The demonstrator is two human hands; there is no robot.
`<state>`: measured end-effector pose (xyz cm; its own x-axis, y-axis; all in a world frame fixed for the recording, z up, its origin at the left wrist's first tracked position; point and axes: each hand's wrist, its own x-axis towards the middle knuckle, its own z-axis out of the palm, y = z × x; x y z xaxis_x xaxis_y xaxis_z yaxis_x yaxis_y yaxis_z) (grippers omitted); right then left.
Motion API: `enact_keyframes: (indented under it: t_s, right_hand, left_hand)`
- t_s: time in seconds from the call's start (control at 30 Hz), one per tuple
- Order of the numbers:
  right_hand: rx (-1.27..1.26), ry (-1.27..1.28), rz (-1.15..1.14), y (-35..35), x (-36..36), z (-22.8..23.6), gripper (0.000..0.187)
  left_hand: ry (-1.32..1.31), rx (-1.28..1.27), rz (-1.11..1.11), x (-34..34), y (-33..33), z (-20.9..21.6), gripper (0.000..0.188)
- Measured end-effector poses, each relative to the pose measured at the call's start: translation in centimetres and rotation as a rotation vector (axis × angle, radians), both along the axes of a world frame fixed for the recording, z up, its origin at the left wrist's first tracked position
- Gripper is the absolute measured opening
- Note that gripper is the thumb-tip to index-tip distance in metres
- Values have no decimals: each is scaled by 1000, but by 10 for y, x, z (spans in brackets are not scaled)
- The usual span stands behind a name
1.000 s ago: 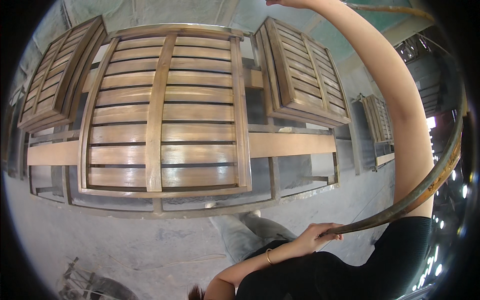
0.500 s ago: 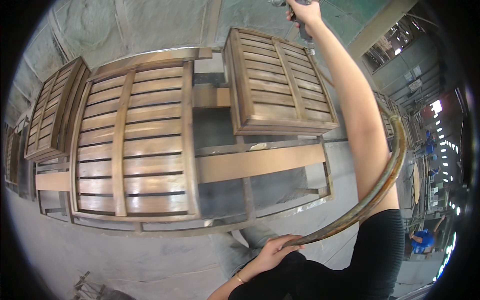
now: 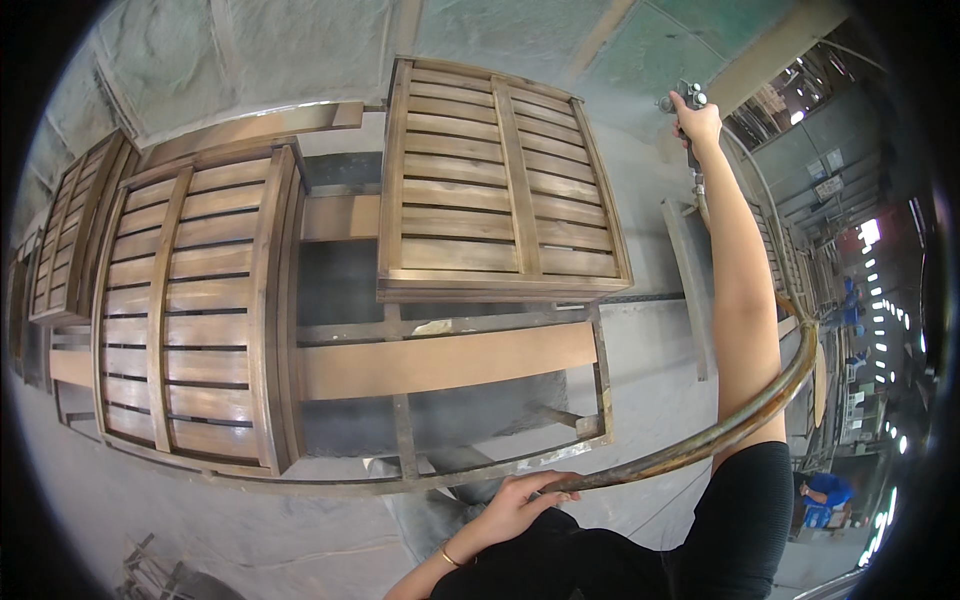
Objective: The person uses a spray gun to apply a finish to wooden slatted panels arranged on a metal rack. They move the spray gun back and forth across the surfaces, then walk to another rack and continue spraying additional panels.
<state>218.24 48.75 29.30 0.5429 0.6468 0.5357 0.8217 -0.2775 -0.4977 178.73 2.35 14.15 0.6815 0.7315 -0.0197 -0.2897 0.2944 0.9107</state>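
My right hand (image 3: 701, 122), at the end of an outstretched arm, is wrapped round the grip of a spray gun (image 3: 692, 97) at the far right. Low in front of my body, my left hand (image 3: 512, 508) is closed on a stained hose (image 3: 735, 428), which bows up past my right arm. Left of the gun stands a slatted brown wooden crate-like piece (image 3: 515, 185), the nearest one to it. A second slatted piece (image 3: 185, 310) with a glossy surface is farther left, and a third (image 3: 80, 225) lies at the far left edge.
A metal frame rack (image 3: 400, 440) with cardboard strips (image 3: 450, 362) carries the slatted pieces. Behind it rises a dusty, greenish wall (image 3: 300, 55). Another person in blue (image 3: 826, 497) is in the workshop at the right. A blurry stand (image 3: 165, 575) sits at lower left.
My right hand and the spray gun have moved right and lower in the picture. The slatted pieces have shifted left in view. My left hand keeps its hold on the hose.
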Motion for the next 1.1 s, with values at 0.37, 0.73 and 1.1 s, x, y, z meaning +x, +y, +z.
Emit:
enact_keyframes:
  t_s: [0.37, 0.73, 1.1]
  right_hand:
    - [-196, 726, 676, 3, -189, 10, 32]
    - [-172, 335, 476, 8, -103, -7, 34]
    - [-208, 119, 400, -14, -9, -29, 38]
  left_hand:
    - [64, 40, 195, 41, -6, 12, 28]
    - [76, 77, 240, 60, -14, 21, 28]
    - [64, 112, 222, 48, -28, 23, 28]
